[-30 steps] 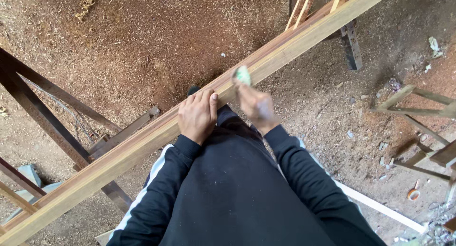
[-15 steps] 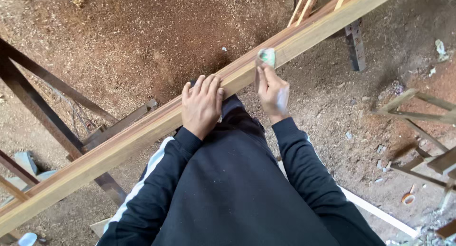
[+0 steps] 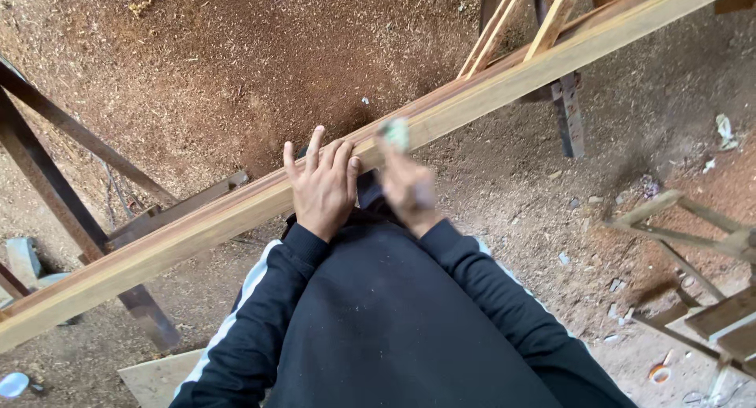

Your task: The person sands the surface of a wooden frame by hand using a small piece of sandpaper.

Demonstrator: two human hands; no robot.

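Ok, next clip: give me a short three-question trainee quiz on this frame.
1. True or false: the left hand lies flat on the beam.
2. What does the right hand hold against the beam?
A. a hammer
B. a small pale green pad
C. a saw
3. Fill in: the ground under the beam is covered with ______.

Key:
1. True; its fingers are spread over the top face.
2. B; the hand is blurred, so the pad's exact kind cannot be told.
3. Sawdust.
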